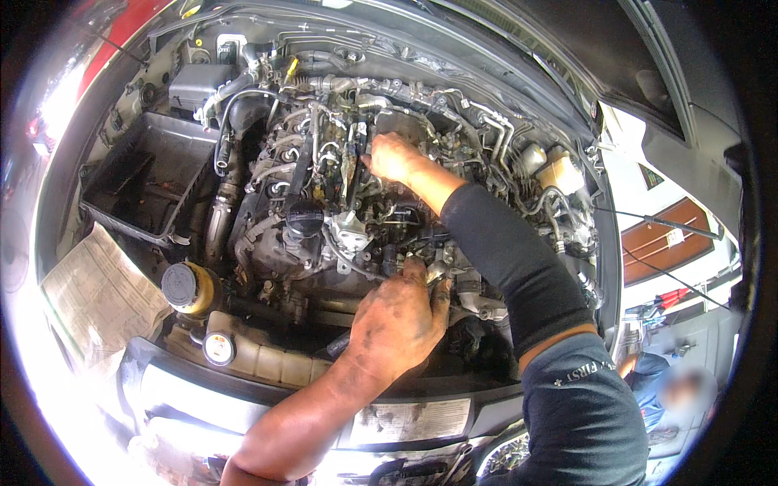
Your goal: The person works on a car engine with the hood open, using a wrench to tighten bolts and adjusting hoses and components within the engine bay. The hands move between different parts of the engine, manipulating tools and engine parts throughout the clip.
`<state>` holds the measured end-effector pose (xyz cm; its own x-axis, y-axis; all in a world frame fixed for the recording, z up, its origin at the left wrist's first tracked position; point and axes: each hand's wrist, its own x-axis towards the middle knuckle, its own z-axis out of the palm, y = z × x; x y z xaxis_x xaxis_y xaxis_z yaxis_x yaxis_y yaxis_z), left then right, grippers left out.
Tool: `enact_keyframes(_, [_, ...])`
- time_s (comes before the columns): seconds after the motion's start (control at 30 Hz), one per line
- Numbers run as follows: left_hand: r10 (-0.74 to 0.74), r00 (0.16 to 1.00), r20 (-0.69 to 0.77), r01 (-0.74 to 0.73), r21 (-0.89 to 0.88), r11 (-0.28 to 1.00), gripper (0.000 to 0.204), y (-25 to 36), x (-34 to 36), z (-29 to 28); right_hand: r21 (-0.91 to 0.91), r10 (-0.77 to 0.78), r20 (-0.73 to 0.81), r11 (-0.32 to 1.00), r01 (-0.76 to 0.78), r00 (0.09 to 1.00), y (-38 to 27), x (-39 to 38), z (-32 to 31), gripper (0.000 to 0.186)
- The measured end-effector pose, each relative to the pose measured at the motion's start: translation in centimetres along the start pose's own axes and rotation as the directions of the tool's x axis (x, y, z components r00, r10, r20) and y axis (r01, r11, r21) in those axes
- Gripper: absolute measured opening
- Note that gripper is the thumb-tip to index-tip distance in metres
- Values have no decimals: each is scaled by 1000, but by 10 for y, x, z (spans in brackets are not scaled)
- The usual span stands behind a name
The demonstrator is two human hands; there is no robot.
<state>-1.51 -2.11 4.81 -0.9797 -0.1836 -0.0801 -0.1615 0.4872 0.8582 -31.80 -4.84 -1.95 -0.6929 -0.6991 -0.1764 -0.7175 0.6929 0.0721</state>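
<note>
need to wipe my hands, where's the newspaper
In the head view, the newspaper is on the left, just below the open black box and left of the black-capped yellow reservoir.

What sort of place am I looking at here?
Probably a vehicle repair workshop, though I can't be certain. An engine lies exposed, a lidless black box sits beside it, and the left hand reaching in is smudged with grime.

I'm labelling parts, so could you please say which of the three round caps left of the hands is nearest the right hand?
The black cap on the engine; those on the yellowish reservoir and pale tank lie farther away.
</note>
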Motion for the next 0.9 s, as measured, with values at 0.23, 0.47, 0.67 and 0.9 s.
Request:
enact_keyframes(0.23, [74,995,-72,-76,-27,997,46,-1,1,1,7,134,78,991,-135,988,3,11,3,54])
enact_keyframes(0.47, [80,994,-69,-79,13,997,45,-2,0,4,-31,-84,-35,996,83,996,8,7,7,43])
enact_keyframes(0.67, [73,996,-54,-72,8,997,44,-1,-1,2,-22,96,23,995,-95,995,-1,4,-1,46])
enact_keyframes(0.9, [44,999,-22,-43,52,998,41,0,-2,0,55,-81,0,995,81,997,8,-2,0,37])
